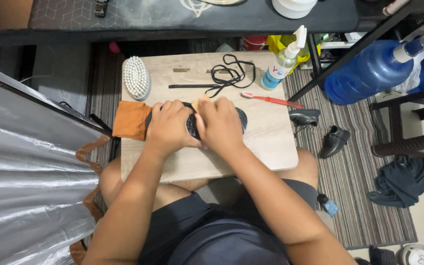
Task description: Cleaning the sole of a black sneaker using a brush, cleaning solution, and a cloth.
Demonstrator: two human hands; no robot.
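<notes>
A dark shoe [241, 119] lies on a small wooden lap table [266, 142], mostly hidden under both hands. My left hand [169, 127] clasps the shoe's left part, next to an orange cloth [130, 120]. My right hand [220, 125] presses down on the shoe's middle, and a pale object shows at its fingertips; I cannot tell what it is. The fingers of both hands are curled over the shoe.
On the table lie a white-bristled brush [137, 77], black laces [226, 74], a spray bottle [284, 61] and a red toothbrush [271, 99]. A second pair of dark shoes [333, 141] sits on the striped rug, right. A big blue water jug [369, 73] lies beyond.
</notes>
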